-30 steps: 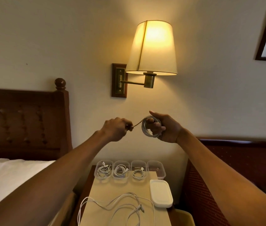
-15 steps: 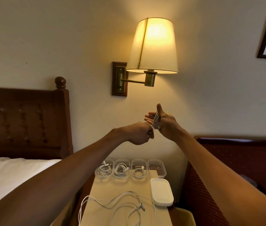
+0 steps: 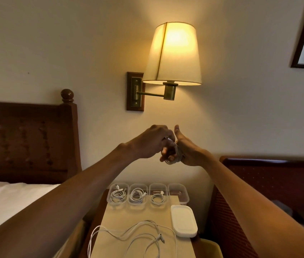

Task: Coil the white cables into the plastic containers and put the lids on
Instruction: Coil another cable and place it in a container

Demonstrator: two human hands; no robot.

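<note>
centre: left hand (image 3: 153,144) pinches and right hand (image 3: 188,151) holds a cable coil (image 3: 178,156). lower centre: three containers (image 3: 138,184) filled, fourth container (image 3: 183,199) empty, lids (image 3: 183,220) off, loose cables (image 3: 138,233) waiting.

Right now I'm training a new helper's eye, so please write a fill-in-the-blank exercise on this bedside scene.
1. Of the four containers in the row, ___ already hold a coiled cable.
2. The empty container stands at the row's ___ end.
3. The lids lie on the nightstand, so ___ of the containers is covered.
4. The left hand and right hand hold a cable bundle; the upright thumb is on the ___ one.
Missing words: three, right, none, right.
</note>
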